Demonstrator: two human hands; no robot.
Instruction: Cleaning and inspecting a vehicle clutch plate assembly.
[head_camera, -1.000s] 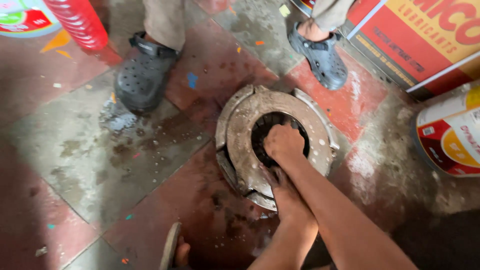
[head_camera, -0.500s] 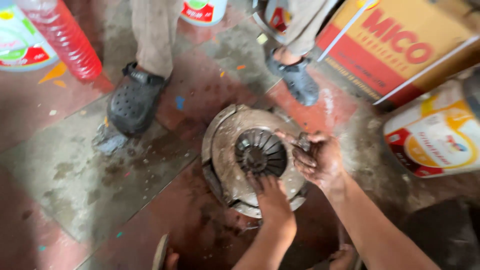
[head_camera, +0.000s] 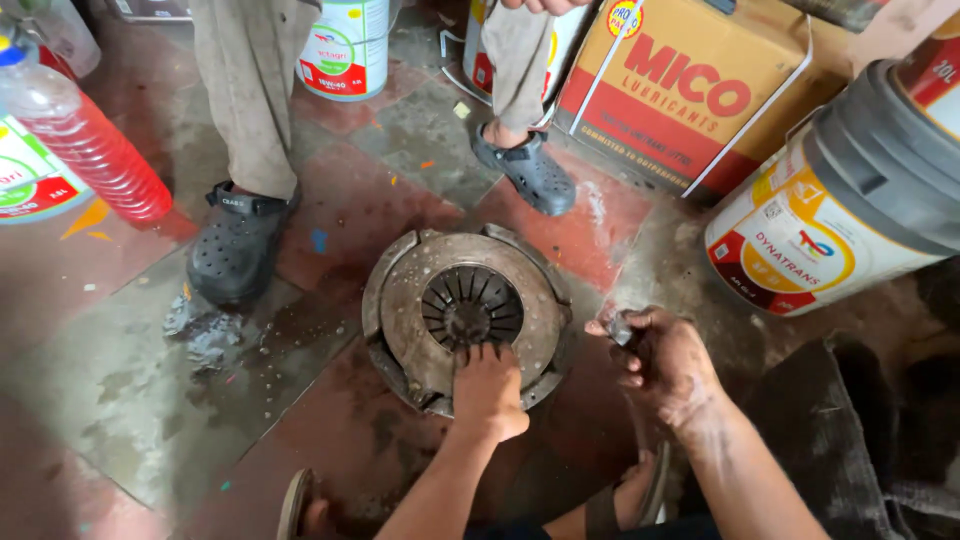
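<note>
— Red and grey floor tiles (head_camera: 120, 400), stained and gritty, filled that workshop corner, didn't they?

— They did. Flat on them, in the middle, lay a round, rusty metal clutch pressure plate with a ring of dark spring fingers at its centre (head_camera: 467, 315).

— Where were the person's hands?

— The left hand (head_camera: 487, 388) rested on the near rim of that plate, fingers bent and pressed down onto the metal, the fingertips reaching the edge of the central ring. It grasped nothing that I could see.

— And the other?

— The right hand (head_camera: 665, 365), black with grease, was held just to the right of the plate, apart from it. Its thumb and forefinger pinched a small dark grey metal piece (head_camera: 620, 327); the other fingers curled loosely.

— Anyone else about?

— Another person stood beyond the plate in dusty trousers and dark grey perforated clogs, one clog (head_camera: 237, 252) to the left, the other (head_camera: 528, 172) behind the plate.

— And around them?

— A clear plastic bottle of red liquid (head_camera: 85, 140) at the left, a yellow-and-red cardboard box (head_camera: 690, 95) behind, and a large white-and-yellow plastic pail with a grey lid (head_camera: 830, 210) at the right.
</note>
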